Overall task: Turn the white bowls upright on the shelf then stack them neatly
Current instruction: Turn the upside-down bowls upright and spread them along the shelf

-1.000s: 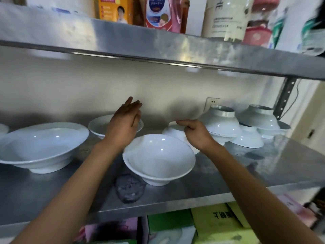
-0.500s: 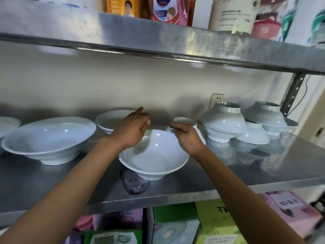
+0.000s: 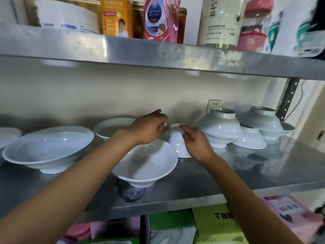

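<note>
A small white bowl stands upside down at the back of the steel shelf. My left hand hovers at its left, fingers spread, and my right hand rests against its right side. In front stands an upright wide white bowl. Another large upright bowl sits to the left, a smaller upright one behind it. Further right are several inverted bowls, one set on another, one low, one at the far right.
An upper steel shelf carries boxes, bottles and jars just above my hands. A wall socket and a shelf bracket are at the back right. Coloured cartons fill the space below. A dark smudge marks the shelf front.
Both hands have moved from over the wide front bowl back to the small inverted bowl, closing in on its two sides. The view has shifted slightly.
</note>
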A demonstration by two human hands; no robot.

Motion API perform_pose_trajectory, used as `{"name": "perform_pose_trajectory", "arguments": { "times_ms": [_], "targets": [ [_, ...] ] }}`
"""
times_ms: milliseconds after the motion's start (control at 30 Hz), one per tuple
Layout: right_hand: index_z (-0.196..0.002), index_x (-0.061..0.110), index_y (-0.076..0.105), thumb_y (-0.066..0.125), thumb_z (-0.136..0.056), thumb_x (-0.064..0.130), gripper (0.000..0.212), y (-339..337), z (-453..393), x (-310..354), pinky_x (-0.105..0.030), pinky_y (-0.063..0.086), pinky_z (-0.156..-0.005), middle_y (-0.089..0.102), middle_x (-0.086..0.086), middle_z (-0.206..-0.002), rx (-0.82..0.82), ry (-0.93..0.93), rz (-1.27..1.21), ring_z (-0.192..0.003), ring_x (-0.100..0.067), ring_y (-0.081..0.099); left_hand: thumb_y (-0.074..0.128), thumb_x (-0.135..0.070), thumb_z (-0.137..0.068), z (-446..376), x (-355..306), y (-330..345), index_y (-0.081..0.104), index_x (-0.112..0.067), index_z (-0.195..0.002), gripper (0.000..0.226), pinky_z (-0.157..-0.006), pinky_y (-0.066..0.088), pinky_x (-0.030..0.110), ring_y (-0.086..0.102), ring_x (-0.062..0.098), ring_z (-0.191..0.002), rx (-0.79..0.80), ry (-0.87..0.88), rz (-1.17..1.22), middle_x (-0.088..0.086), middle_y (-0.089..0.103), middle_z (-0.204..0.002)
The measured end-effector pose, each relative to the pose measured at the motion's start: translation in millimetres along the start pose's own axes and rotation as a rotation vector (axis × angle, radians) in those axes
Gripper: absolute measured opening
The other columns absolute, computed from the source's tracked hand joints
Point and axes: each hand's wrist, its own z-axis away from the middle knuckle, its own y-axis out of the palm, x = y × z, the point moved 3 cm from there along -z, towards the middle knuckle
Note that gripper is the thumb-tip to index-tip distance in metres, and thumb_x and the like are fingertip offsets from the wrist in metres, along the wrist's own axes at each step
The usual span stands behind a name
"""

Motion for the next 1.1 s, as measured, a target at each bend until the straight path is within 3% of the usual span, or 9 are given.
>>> {"name": "perform_pose_trajectory", "arguments": {
  "times_ms": [133, 300, 400, 467, 533, 600, 733, 967, 1100],
  "targets": [
    [-0.132, 0.017, 0.055, 0.043, -0.098, 0.016, 0.036, -19, 11, -14, -0.020, 0.034, -0.100, 0.056, -0.002, -0.135, -0.042, 0.005, -0.036, -0.126, -0.018, 0.049, 0.043, -0.026, -0.097, -23, -28, 7, 0.056, -0.014, -0.102, 0.019, -0.085, 0.045, 0.036, 0.055, 0.026, -0.105, 0.084, 0.017, -0.021, 0.004, 0.059, -0.109],
    [-0.128, 0.025, 0.056, 0.041, -0.097, 0.019, 0.035, -33, 17, -39, -0.028, 0.042, -0.101, 0.063, 0.000, -0.125, -0.060, 0.008, -0.073, -0.117, -0.018, 0.056, 0.047, -0.028, -0.095, -47, -50, 21, 0.047, -0.016, -0.136, 0.042, -0.096, 0.041, 0.031, 0.048, 0.026, -0.124, 0.229, -0.047, -0.086, 0.004, 0.050, -0.138],
    [-0.127, 0.026, 0.058, 0.040, -0.097, 0.020, 0.035, -44, 17, -50, -0.036, 0.043, -0.104, 0.062, 0.004, -0.128, -0.077, 0.004, -0.094, -0.120, -0.015, 0.055, 0.048, -0.026, -0.095, -61, -58, 30, 0.046, -0.015, -0.136, 0.043, -0.086, 0.038, 0.025, 0.050, 0.028, -0.123, 0.288, -0.092, -0.096, 0.005, 0.049, -0.139],
    [-0.128, 0.024, 0.058, 0.041, -0.096, 0.015, 0.038, -49, 15, -56, -0.035, 0.042, -0.105, 0.061, 0.004, -0.130, -0.084, -0.004, -0.091, -0.121, -0.015, 0.054, 0.050, -0.026, -0.093, -68, -59, 37, 0.046, -0.017, -0.137, 0.045, -0.092, 0.039, 0.028, 0.050, 0.027, -0.122, 0.329, -0.116, -0.124, 0.005, 0.049, -0.140],
    [-0.129, 0.024, 0.058, 0.041, -0.095, 0.013, 0.040, -52, 13, -60, -0.034, 0.042, -0.104, 0.061, 0.003, -0.129, -0.074, -0.011, -0.089, -0.120, -0.016, 0.055, 0.052, -0.026, -0.091, -74, -58, 47, 0.052, -0.016, -0.129, 0.039, -0.095, 0.045, 0.034, 0.055, 0.028, -0.113, 0.359, -0.128, -0.152, 0.008, 0.056, -0.131],
    [-0.128, 0.024, 0.058, 0.040, -0.094, 0.015, 0.039, -53, 12, -63, -0.034, 0.043, -0.103, 0.063, 0.003, -0.126, -0.062, -0.015, -0.108, -0.118, -0.016, 0.056, 0.052, -0.023, -0.089, -76, -60, 56, 0.056, -0.014, -0.107, 0.020, -0.083, 0.047, 0.035, 0.058, 0.029, -0.100, 0.374, -0.122, -0.173, 0.011, 0.062, -0.115],
    [-0.125, 0.029, 0.056, 0.032, -0.085, 0.036, 0.047, -47, 7, -73, -0.038, 0.048, -0.097, 0.067, 0.006, -0.115, -0.040, 0.009, -0.141, -0.109, -0.014, 0.060, 0.053, -0.016, -0.087, -77, -64, 64, 0.057, -0.010, -0.104, 0.018, -0.068, 0.036, 0.029, 0.060, 0.033, -0.096, 0.325, -0.107, -0.161, 0.015, 0.063, -0.104],
    [-0.131, 0.021, 0.055, 0.042, -0.095, 0.027, 0.039, -36, 17, -90, -0.034, 0.042, -0.104, 0.062, 0.002, -0.128, 0.013, 0.042, -0.154, -0.120, -0.015, 0.055, 0.067, -0.020, -0.082, -81, -58, 70, 0.060, -0.008, -0.100, 0.023, -0.069, 0.038, 0.030, 0.061, 0.032, -0.096, 0.288, -0.168, -0.174, 0.015, 0.064, -0.105],
    [-0.114, 0.021, 0.062, 0.044, -0.094, 0.024, 0.027, -38, 19, -87, -0.039, 0.049, -0.093, 0.069, 0.000, -0.104, 0.013, 0.075, -0.119, -0.101, -0.019, 0.062, 0.073, -0.023, -0.076, -80, -50, 64, 0.051, -0.018, -0.079, 0.022, -0.070, 0.047, 0.032, 0.062, 0.028, -0.087, 0.290, -0.223, -0.150, 0.006, 0.062, -0.092]
  ]
}}
